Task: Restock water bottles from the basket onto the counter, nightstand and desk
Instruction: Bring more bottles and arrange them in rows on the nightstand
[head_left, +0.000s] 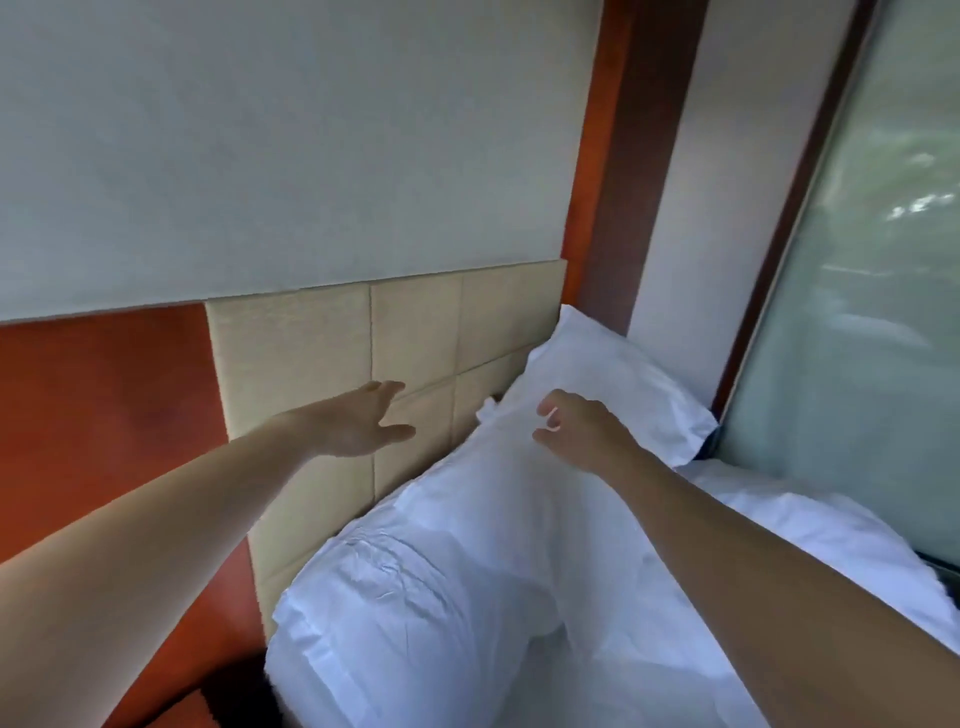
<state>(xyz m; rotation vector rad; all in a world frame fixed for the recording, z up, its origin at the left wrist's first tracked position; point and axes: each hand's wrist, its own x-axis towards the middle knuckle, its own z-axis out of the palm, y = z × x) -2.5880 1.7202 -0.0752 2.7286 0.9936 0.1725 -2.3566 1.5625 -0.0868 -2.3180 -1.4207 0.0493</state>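
Both hands holding nothing: your left hand (358, 423) is spreading open at the headboard (332, 364), right hand (576, 431) curling loosely over the pillow (467, 571). 0 bottles or basket showing. Likely you're between placements; next calls for finding the basket.

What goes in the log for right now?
left hand open near headboard | right hand curled over pillow | touching: unclear

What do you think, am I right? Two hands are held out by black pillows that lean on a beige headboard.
Almost. The head view shows the pillows are white, not black. The left hand and right hand are indeed held out by them, and they lean on the beige headboard.
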